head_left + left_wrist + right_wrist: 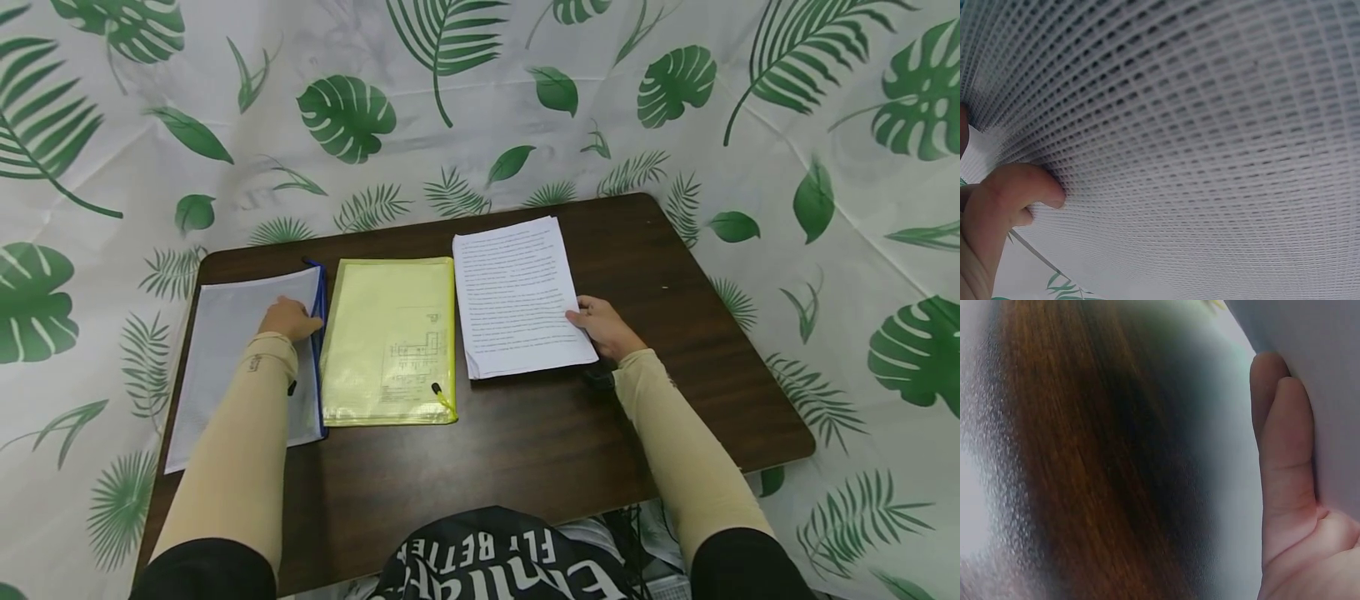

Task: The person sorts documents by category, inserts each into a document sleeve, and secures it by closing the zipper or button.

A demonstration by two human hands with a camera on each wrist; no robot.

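Observation:
A white mesh pouch (225, 350) with a blue zipper edge (321, 333) lies at the table's left. My left hand (292, 318) grips it near that edge. In the left wrist view the mesh (1197, 137) fills the frame, with one fingertip (1016, 187) curled against it. A stack of printed paper (517, 292) lies at the right. My right hand (596, 323) pinches its right edge, thumb on top. The right wrist view shows fingers (1285, 456) flat against the paper's underside (1322, 356). Between both lies a yellow zip pouch (390, 333) with a sheet inside.
All three items rest on a dark brown wooden table (525, 442), seen blurred in the right wrist view (1085, 475). A white cloth with green leaf prints (480, 100) surrounds the table on all sides. A black wrist device (600, 379) sits at my right wrist.

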